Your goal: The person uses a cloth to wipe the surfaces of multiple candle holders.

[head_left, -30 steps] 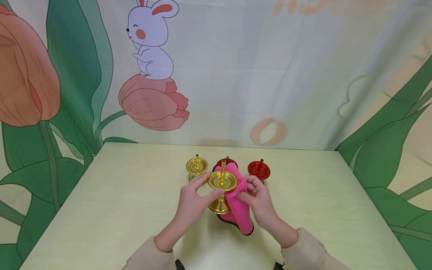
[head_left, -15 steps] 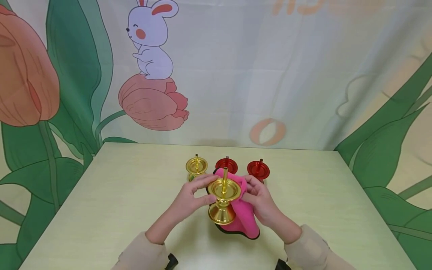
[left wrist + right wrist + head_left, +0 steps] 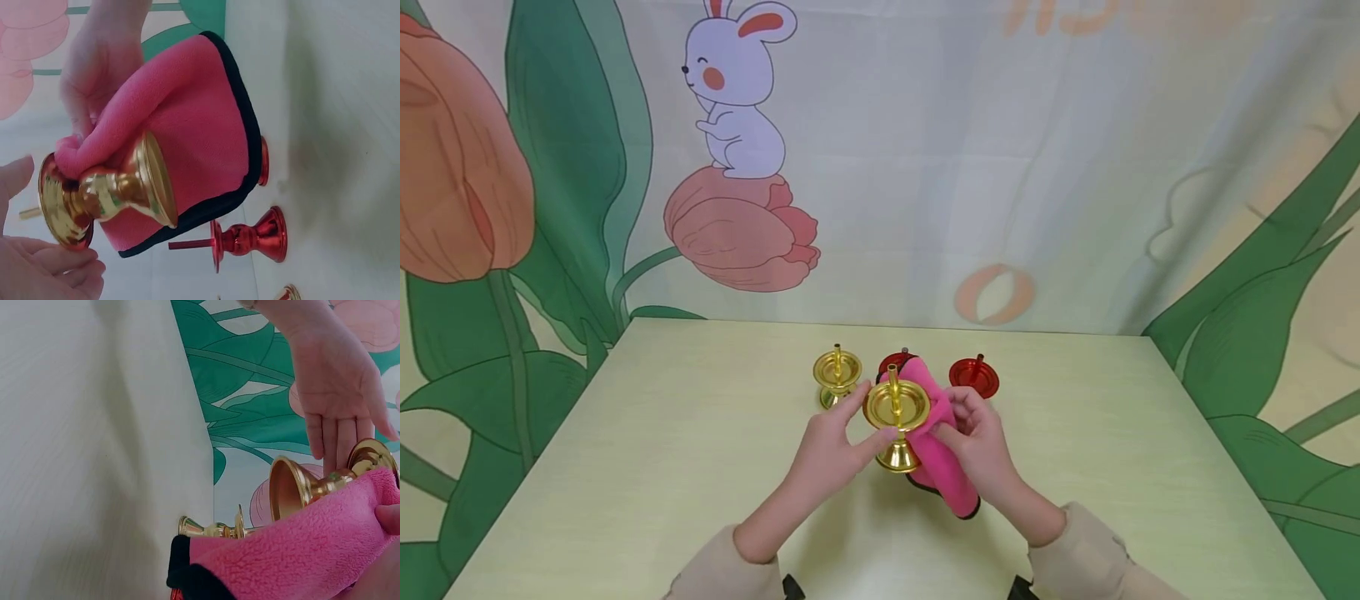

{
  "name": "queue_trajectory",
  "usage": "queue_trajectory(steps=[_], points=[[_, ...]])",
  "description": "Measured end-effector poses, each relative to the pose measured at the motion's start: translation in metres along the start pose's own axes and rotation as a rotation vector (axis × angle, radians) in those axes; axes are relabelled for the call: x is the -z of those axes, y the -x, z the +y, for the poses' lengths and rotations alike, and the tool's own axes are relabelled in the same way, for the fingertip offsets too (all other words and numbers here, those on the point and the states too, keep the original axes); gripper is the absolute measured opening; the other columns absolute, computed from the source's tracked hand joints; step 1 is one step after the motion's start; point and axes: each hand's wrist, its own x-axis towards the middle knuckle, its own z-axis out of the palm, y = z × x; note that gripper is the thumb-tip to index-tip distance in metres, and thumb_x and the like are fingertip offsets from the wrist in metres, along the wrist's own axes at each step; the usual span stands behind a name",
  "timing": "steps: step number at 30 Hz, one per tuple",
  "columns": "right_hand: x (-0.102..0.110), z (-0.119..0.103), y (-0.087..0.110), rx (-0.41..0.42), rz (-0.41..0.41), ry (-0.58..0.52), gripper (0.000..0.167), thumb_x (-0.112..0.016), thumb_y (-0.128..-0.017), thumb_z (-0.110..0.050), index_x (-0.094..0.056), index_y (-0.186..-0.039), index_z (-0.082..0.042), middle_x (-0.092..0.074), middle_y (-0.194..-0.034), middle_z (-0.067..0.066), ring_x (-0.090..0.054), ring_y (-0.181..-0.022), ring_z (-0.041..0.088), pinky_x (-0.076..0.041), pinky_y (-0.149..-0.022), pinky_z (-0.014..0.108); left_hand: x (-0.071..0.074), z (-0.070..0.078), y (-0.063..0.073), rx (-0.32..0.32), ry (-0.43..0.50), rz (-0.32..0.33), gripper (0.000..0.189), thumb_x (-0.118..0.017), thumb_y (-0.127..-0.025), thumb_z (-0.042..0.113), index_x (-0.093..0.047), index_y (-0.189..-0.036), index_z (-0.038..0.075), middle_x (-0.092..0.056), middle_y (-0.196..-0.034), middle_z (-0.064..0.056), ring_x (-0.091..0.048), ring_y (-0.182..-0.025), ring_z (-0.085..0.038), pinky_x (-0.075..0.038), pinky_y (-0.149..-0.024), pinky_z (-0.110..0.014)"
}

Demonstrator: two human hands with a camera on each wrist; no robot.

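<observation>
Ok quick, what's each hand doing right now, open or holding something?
Left hand: holding the front gold candle holder.
Right hand: pinching the pink cloth against it.

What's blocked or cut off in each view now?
Head view: lower part of the middle red shiny candle holder, behind the pink plush cloth with black edging.
Left wrist view: most of the standing gold shiny candle holder, cut off by the bottom edge.
Right wrist view: much of the right hand, cut off by the lower right corner.

text: we could read no word or number | backdrop (image 3: 910,208): we saw faint orange letter-like marks (image 3: 1070,15), cut off by the head view's top edge
</observation>
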Motion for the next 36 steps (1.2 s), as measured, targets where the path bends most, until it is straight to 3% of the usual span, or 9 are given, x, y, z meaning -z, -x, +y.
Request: queue_trajectory(steps=[1, 5, 8, 14, 19, 24, 29, 33, 36], points=[[-0.001, 0.001, 0.001, 0.022, -0.004, 0.021, 0.025, -0.054, -0.08, 0.008, -0.049, -0.104, 0.002, -0.063, -0.098, 0.018, -0.055, -0.076, 0.009, -0.048, -0.068, 0.02, -0.001, 0.001, 0.0, 0.015, -0.009, 0.005, 0.071, -0.067, -0.075, 0.039, -0.041, -0.13, 0.001, -0.045, -0.132, -0.012, -0.05, -0.115, -0.025, -0.043, -0.092, -0.04], [-0.001, 0.002, 0.002, 0.067, -0.036, 0.06, 0.026, -0.054, -0.079, 0.009, -0.049, -0.103, 0.002, -0.061, -0.097, 0.024, -0.055, -0.076, 0.007, -0.047, -0.068, 0.02, -0.005, -0.002, -0.001, 0.069, -0.013, 0.015, 0.081, -0.07, -0.068, 0.046, -0.042, -0.131, 0.005, -0.046, -0.132, -0.009, -0.044, -0.121, -0.024, -0.042, -0.093, -0.043], [0.003, 0.002, 0.001, 0.045, -0.079, 0.043, 0.026, -0.053, -0.08, 0.007, -0.048, -0.104, 0.002, -0.061, -0.099, 0.022, -0.056, -0.08, 0.006, -0.047, -0.07, 0.021, -0.004, -0.006, -0.003, 0.053, 0.042, -0.009, 0.076, -0.072, -0.068, 0.042, -0.043, -0.131, 0.01, -0.048, -0.13, -0.006, -0.045, -0.12, -0.022, -0.042, -0.092, -0.045], [0.017, 0.011, -0.005, 0.041, -0.285, -0.14, 0.026, -0.049, -0.081, 0.009, -0.047, -0.105, -0.002, -0.063, -0.093, -0.006, -0.057, -0.085, 0.007, -0.05, -0.074, 0.021, 0.005, -0.014, -0.005, -0.03, 0.221, -0.196, 0.067, -0.073, -0.071, 0.025, -0.043, -0.13, 0.019, -0.039, -0.138, -0.005, -0.034, -0.128, -0.025, -0.031, -0.099, -0.052], [0.023, 0.018, -0.009, 0.001, -0.427, -0.343, 0.032, -0.046, -0.081, 0.01, -0.049, -0.1, -0.015, -0.062, -0.091, -0.008, -0.058, -0.085, 0.006, -0.051, -0.073, 0.021, 0.01, -0.02, -0.009, -0.073, 0.168, -0.302, 0.067, -0.072, -0.072, 0.027, -0.041, -0.132, 0.023, -0.028, -0.144, -0.006, -0.014, -0.136, -0.026, -0.021, -0.099, -0.062], [0.02, 0.019, -0.008, -0.083, -0.287, -0.311, 0.028, -0.046, -0.08, 0.01, -0.048, -0.098, -0.012, -0.064, -0.089, -0.009, -0.059, -0.083, 0.006, -0.051, -0.074, 0.022, 0.009, -0.015, -0.011, -0.005, 0.049, -0.176, 0.067, -0.072, -0.07, 0.033, -0.044, -0.129, 0.016, -0.053, -0.126, -0.002, -0.037, -0.126, -0.025, -0.032, -0.097, -0.053], [0.013, 0.018, -0.006, -0.078, -0.099, -0.138, 0.023, -0.052, -0.08, 0.009, -0.047, -0.101, 0.0, -0.065, -0.087, -0.011, -0.059, -0.083, 0.006, -0.05, -0.074, 0.021, 0.002, -0.013, -0.007, 0.0, -0.016, -0.125, 0.06, -0.065, -0.079, 0.024, -0.04, -0.131, 0.006, -0.053, -0.125, -0.011, -0.048, -0.117, -0.026, -0.039, -0.095, -0.045], [0.007, 0.018, -0.003, 0.014, -0.055, -0.014, 0.025, -0.054, -0.078, 0.011, -0.049, -0.102, 0.004, -0.066, -0.091, 0.006, -0.058, -0.077, 0.007, -0.049, -0.07, 0.021, -0.005, -0.01, -0.006, 0.034, -0.04, -0.119, 0.07, -0.065, -0.078, 0.032, -0.033, -0.135, 0.005, -0.046, -0.131, -0.015, -0.045, -0.12, -0.028, -0.039, -0.095, -0.045], [0.003, 0.018, 0.001, 0.067, -0.076, 0.032, 0.026, -0.054, -0.078, 0.01, -0.05, -0.102, 0.003, -0.063, -0.095, 0.021, -0.056, -0.076, 0.007, -0.049, -0.069, 0.021, -0.011, -0.008, -0.004, 0.103, -0.058, -0.062, 0.082, -0.068, -0.071, 0.045, -0.034, -0.135, 0.006, -0.049, -0.128, -0.015, -0.049, -0.115, -0.029, -0.043, -0.089, -0.045]])
